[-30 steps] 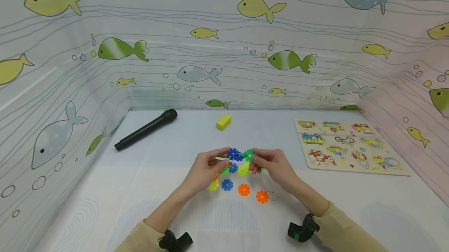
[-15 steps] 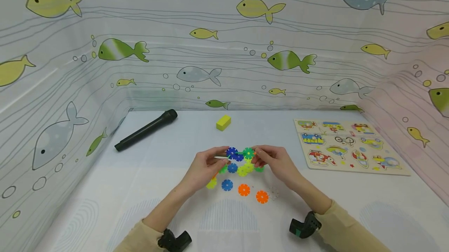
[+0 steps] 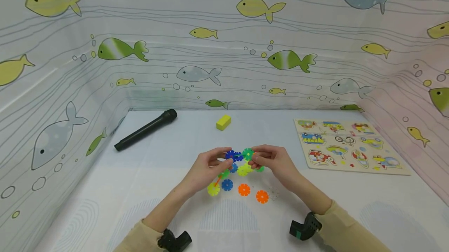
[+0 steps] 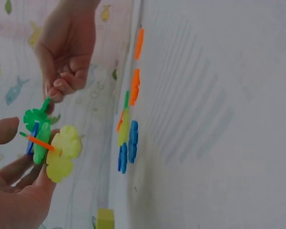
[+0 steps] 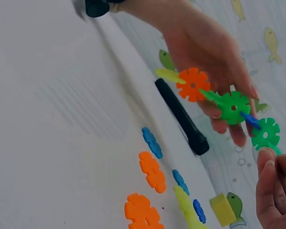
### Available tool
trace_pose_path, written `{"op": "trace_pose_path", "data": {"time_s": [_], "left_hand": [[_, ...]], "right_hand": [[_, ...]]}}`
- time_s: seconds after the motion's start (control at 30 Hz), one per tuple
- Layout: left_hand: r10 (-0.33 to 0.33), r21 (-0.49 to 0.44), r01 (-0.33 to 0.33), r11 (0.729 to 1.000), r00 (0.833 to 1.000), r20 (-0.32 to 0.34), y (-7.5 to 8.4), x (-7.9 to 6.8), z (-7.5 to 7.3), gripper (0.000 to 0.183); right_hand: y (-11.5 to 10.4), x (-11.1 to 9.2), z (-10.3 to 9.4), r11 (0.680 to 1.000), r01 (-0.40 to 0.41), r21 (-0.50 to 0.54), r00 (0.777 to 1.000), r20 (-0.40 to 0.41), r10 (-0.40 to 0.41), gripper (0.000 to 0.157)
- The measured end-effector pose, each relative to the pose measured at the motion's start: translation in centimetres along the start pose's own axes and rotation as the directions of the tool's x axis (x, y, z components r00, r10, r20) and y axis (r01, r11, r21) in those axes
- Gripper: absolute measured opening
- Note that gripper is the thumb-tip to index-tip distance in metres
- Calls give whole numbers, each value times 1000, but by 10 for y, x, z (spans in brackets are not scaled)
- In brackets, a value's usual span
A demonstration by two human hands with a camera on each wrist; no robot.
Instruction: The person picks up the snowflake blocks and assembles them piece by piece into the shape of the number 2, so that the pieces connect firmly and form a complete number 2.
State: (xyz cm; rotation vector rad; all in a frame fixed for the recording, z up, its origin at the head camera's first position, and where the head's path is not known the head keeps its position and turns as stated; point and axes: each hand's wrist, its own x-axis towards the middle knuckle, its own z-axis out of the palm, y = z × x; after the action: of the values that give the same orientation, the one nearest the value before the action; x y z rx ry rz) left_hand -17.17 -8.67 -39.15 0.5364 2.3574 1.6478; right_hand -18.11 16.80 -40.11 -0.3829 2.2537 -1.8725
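Observation:
My left hand [image 3: 207, 169] holds a chain of notched plastic snowflake discs between fingers and thumb. In the right wrist view the chain runs from a yellow disc [image 5: 167, 74] through an orange disc [image 5: 193, 85] and green discs [image 5: 234, 108] to a blue one [image 5: 250, 120]. Beyond the blue disc comes another green disc [image 5: 266, 134]. My right hand [image 3: 275, 162] pinches a green piece at that end, between thumb and fingertips. Both hands are raised above the table, and fingers cover parts of the chain.
Loose discs lie below the hands: blue [image 3: 227, 185], orange [image 3: 244, 189], another orange [image 3: 262, 196], yellow [image 3: 243, 170] and a clear one [image 3: 273, 193]. Farther back are a black microphone [image 3: 145, 130], a yellow block [image 3: 223, 122] and a wooden puzzle board [image 3: 350, 146] at right.
The chain's yellow end has swung slightly down and its orange disc shows more. My right hand has shifted a little right and up since a second ago, still pinching the green piece.

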Motion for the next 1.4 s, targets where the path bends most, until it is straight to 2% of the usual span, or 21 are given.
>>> {"op": "trace_pose_path", "data": {"time_s": [0.13,0.3,0.43,0.63,0.93,1.1,1.23,1.4], "left_hand": [[-2,0,2,1000,1000,20,0,0,0,47],[2,-19,-2,1000,1000,20,-1,0,0,46],[2,-73,-1,997,1000,23,-1,0,2,43],[18,-156,-7,988,997,69,0,-1,3,43],[69,-151,-48,987,988,136,-3,-1,5,45],[54,-161,-31,986,988,141,-4,-2,4,42],[57,-146,-38,989,990,127,-4,-1,4,41],[59,-122,-47,991,994,95,-5,0,3,40]], "right_hand": [[-1,0,-1,999,-8,48,1000,21,7,34],[-1,-1,1,999,-4,43,1000,13,4,34],[-3,-2,4,1000,4,11,1000,5,-4,33],[-5,-4,7,999,32,-12,999,26,-32,32],[-6,-6,12,999,49,-24,998,45,-48,33],[-5,-6,12,998,60,-25,996,62,-58,32],[-2,-4,9,994,79,-71,996,55,-75,32],[3,1,1,969,79,-233,995,-49,-93,28]]}}
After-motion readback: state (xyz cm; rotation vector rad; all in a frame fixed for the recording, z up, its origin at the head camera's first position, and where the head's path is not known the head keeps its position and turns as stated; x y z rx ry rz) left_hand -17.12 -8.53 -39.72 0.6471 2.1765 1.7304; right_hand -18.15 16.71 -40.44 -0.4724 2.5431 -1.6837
